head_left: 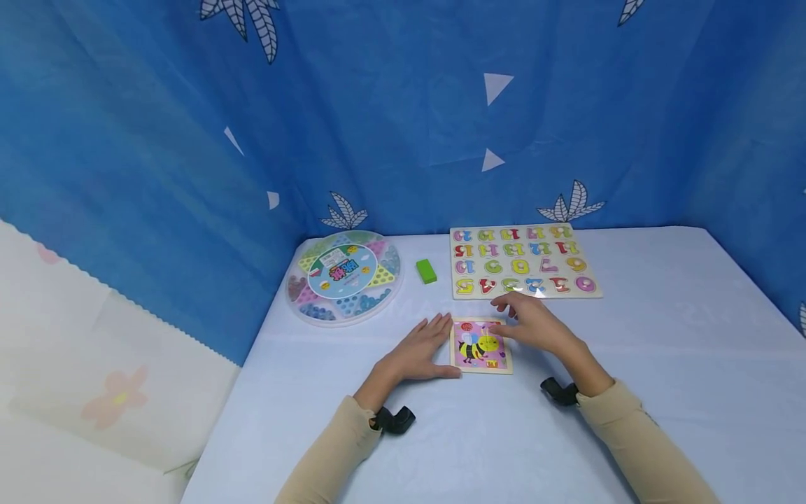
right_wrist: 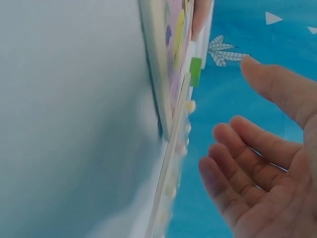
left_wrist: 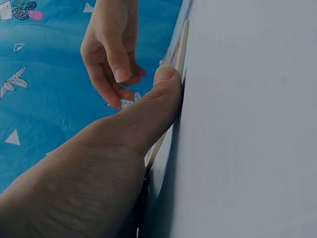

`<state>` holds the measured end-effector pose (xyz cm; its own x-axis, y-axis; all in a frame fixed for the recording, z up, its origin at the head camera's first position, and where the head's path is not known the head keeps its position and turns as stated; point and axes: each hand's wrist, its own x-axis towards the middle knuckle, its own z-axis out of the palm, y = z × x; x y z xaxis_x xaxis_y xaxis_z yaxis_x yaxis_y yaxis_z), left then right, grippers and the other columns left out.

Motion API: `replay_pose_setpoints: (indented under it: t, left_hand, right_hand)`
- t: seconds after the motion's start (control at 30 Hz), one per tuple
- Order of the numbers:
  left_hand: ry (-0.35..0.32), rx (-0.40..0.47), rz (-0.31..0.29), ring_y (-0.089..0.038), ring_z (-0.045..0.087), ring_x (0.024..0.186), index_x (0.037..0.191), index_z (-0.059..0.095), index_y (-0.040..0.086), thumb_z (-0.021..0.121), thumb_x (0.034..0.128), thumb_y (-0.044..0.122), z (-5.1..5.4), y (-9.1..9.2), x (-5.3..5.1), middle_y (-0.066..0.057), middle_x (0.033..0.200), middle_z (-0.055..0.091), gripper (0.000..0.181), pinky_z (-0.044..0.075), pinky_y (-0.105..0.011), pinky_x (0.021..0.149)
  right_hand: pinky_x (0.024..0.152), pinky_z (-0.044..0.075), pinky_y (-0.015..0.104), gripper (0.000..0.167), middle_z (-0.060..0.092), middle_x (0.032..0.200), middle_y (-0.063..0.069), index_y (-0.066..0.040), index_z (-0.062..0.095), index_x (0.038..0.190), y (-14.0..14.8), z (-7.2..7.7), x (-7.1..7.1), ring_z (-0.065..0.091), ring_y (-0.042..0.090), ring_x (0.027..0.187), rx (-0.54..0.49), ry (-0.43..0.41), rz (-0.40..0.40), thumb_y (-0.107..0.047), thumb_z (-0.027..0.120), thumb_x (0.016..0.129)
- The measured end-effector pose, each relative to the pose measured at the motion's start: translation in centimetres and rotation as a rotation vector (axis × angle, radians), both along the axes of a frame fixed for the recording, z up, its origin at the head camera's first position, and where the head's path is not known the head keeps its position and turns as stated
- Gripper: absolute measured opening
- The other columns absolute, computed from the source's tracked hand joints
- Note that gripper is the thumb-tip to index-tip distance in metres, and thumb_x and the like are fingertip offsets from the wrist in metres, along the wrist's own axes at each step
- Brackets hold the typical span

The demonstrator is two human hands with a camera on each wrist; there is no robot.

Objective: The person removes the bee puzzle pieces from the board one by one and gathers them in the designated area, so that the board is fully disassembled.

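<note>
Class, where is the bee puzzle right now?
In the head view, the bee puzzle lies on the table, right of the left hand and nearer than the number board, with the right hand at its upper right corner.

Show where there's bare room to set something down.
Free: right side of the table, beyond the number board and right sleeve; the near stretch between that and the left sleeve, in front of the bee puzzle. Crowded: the middle, with the left hand touching the puzzle, right hand partly over it, number board behind.
</note>
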<state>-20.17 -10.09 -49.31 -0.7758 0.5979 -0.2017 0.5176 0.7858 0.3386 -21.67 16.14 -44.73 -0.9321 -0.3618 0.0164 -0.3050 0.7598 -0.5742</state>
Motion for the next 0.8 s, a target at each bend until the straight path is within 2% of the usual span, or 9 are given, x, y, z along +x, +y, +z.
replay_pose_setpoints:
  t: [0.43,0.63,0.8]
  left_hand:
    - [0.023,-0.006,-0.01,-0.013,0.001,0.153,0.157,0.01,0.014,0.054,0.0847,0.071,0.1,-0.1,0.1,0.003,0.166,0.004,0.102,0.005,-0.037,0.126]
    - [0.027,0.011,-0.015,-0.013,0.001,0.154,0.157,0.011,0.014,0.055,0.0847,0.07,-0.1,-0.1,0.0,0.002,0.166,0.005,0.102,0.005,-0.037,0.126]
    - [0.021,0.002,-0.014,-0.013,0.0,0.153,0.157,0.011,0.014,0.054,0.0851,0.07,0.0,0.0,0.0,0.003,0.166,0.004,0.101,0.005,-0.037,0.126]
  right_hand:
    - [0.078,0.055,0.032,0.046,0.067,0.099,0.005,-0.005,0.067,0.116,-2.8,-0.6,-1.3,0.057,0.017,0.086,0.0,-0.069,0.12,-0.029,0.08,0.08]
    - [0.077,0.054,0.03,0.044,0.068,0.098,0.003,-0.006,0.068,0.114,-3.8,-0.7,-1.6,0.057,0.016,0.085,-0.007,-0.096,0.137,-0.029,0.081,0.079]
    - [0.083,0.055,0.034,0.044,0.068,0.101,0.003,-0.006,0.068,0.114,-4.4,-0.9,-1.8,0.058,0.015,0.086,0.012,-0.13,0.139,-0.029,0.08,0.08]
